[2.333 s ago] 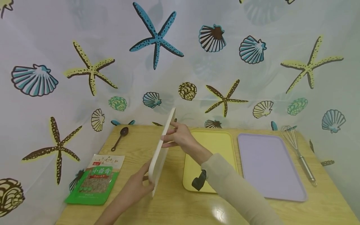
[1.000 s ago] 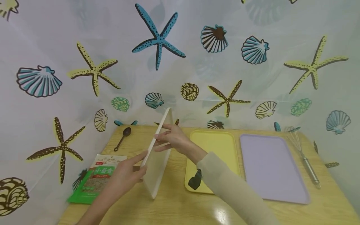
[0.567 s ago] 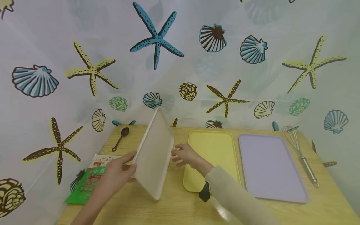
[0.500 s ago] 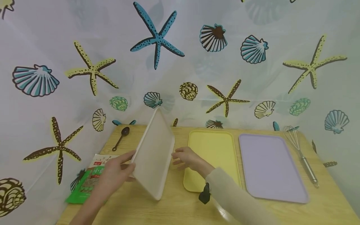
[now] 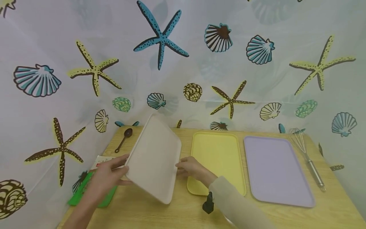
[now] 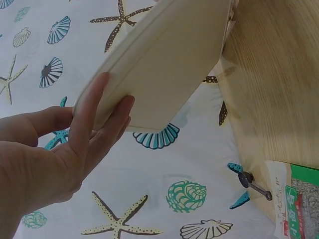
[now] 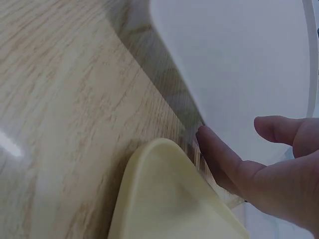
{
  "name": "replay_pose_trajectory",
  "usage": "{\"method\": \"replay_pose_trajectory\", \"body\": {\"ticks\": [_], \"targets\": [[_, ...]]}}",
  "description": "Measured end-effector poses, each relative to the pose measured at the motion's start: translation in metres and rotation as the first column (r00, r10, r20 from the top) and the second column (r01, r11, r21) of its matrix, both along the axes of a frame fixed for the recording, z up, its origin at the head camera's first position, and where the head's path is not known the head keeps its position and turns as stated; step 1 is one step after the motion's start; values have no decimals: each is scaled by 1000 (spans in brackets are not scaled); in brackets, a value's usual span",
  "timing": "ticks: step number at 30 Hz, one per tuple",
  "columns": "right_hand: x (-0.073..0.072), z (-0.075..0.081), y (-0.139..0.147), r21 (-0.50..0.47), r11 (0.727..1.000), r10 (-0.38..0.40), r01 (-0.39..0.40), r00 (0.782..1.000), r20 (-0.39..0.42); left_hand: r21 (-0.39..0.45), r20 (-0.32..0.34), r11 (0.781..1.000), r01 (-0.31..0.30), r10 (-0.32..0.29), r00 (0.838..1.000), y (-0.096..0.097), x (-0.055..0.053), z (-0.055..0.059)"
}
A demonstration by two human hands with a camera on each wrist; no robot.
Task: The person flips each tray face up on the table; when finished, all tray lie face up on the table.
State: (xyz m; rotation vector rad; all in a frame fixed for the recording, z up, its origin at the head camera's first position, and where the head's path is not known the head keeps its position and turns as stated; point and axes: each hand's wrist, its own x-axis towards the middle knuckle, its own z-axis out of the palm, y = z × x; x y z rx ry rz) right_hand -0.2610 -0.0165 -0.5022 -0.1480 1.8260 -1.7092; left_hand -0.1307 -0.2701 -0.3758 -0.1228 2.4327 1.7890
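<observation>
A white tray (image 5: pixel 155 156) is held tilted above the table in the head view, its inner face turned up and to the right. My left hand (image 5: pixel 107 175) grips its left edge, with the thumb on one side and the fingers beneath, as the left wrist view shows on the tray's underside (image 6: pixel 164 64). At the right edge, my right hand (image 5: pixel 193 168) has its fingertips right at the rim. The right wrist view shows those fingers (image 7: pixel 219 154) fairly straight, the thumb spread in front of the tray's face.
A yellow tray (image 5: pixel 215 152) and a lilac tray (image 5: pixel 277 171) lie on the wooden table (image 5: pixel 137 216), with a whisk (image 5: pixel 310 162) at far right. A dark spoon (image 5: pixel 124 140) lies back left. A green spice packet (image 5: pixel 107 200) is partly hidden behind my left arm.
The white tray has turned from nearly on edge to a flatter tilt, showing more of its inner face. My right hand let go higher up, then came to the right rim.
</observation>
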Motion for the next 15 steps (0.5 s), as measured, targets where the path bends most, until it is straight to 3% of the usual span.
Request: {"method": "replay_pose_trajectory", "body": {"ticks": [8,15], "targets": [[-7,-5,-1,-17,999,-43,43,999,7,71,27,997,0,-2,1000,-16,-1,-3],[-7,-4,5,12,999,-39,40,998,-43,117,62,992,50,-58,996,-31,-2,-8]]}}
